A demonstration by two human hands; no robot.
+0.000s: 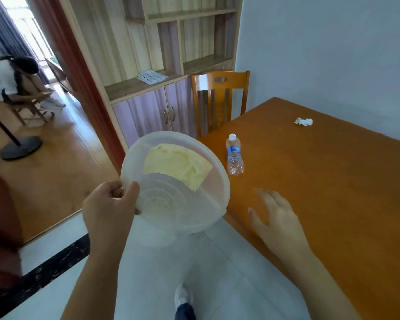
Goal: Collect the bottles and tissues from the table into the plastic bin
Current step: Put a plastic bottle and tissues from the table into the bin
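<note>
We are holding the translucent round bin (166, 204) tilted, a pale yellow sheet (178, 167) lying inside, while a clear blue-labelled bottle (234, 155) and a crumpled white tissue (304, 121) are sitting well apart on the table (333, 192).

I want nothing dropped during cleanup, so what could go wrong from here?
The plastic bin is tilted and gripped only at its rim by the left hand; the yellowish sheet inside could slide out. The bottle sits near the table edge; a clumsy touch from the open right hand might knock it off.
</note>
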